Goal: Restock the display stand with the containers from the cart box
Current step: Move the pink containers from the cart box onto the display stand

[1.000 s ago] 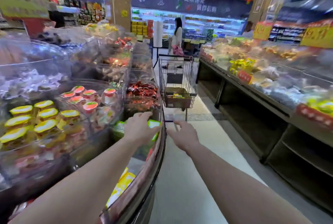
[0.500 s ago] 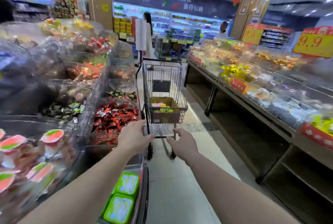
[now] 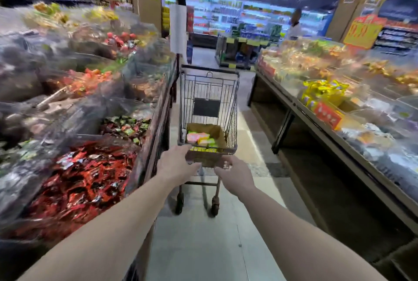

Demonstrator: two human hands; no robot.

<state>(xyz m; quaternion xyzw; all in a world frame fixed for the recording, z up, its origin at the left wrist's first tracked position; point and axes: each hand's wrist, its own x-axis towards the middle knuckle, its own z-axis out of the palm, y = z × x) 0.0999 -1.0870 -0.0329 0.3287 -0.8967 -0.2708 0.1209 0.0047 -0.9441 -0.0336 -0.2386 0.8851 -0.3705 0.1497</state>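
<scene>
Supermarket aisle, pale tiled floor (image 3: 203, 246), bright ceiling spots, a dark banner with white characters across the far wall. Chilled shelving glows blue at the back; one person (image 3: 294, 24) stands there, blurred.

On my left, the display stand (image 3: 156, 127): tiered clear bins behind a curved front rail. Nearest bin holds red foil-wrapped sweets (image 3: 83, 181); the next one back, mixed green and dark wrappers (image 3: 126, 128); higher tiers hold orange and red packs, too smeared to name. On my right, a long counter (image 3: 316, 129) with bagged goods under plastic film, yellow packs (image 3: 323, 91) near its front edge, a red-and-yellow price sign (image 3: 362, 31) above. Open dark shelving beneath.

The cart (image 3: 209, 109) stands in the aisle straight ahead, close against the stand's end, wire basket with a black panel on its far side. The cardboard box (image 3: 207, 143) sits in the basket's near end. In it lie the containers (image 3: 201, 138), flat, pink and yellow-green tops showing.

Both arms out, bare. My left hand (image 3: 178, 164) is at the cart's near rim, fingers loosely spread, holding nothing; whether it touches the rim I cannot tell. My right hand (image 3: 233, 175) sits just below and right of the box, fingers curled loosely, empty. The containers lie just beyond both hands, between them.
</scene>
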